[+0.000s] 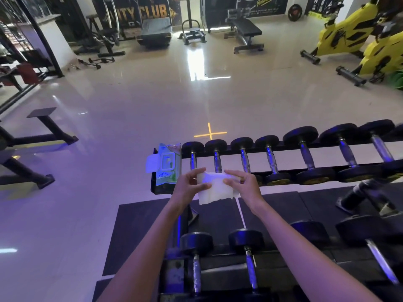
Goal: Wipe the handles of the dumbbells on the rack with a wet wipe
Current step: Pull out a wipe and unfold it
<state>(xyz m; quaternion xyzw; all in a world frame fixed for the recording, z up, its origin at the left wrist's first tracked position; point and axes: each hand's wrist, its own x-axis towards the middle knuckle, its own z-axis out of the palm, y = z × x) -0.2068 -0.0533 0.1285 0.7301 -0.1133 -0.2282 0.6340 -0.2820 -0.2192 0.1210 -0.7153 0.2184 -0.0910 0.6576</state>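
Observation:
A white wet wipe (217, 190) is stretched between my two hands just above the top rack's left end. My left hand (190, 185) pinches its left edge and my right hand (243, 184) pinches its right edge. Behind the wipe, several black dumbbells with chrome handles (270, 159) lie side by side on the top shelf of the rack (290, 152). The two leftmost handles are partly hidden by the wipe. A green wipe pack (168, 164) with its lid flipped open rests on the rack's left end.
Lower rack shelves hold more dumbbells (246, 240) near my forearms. Black rubber mats (139, 225) lie under the rack. A black bench frame (39, 138) stands at left. Yellow exercise bikes (349, 35) stand at far right, with benches and machines along the far wall.

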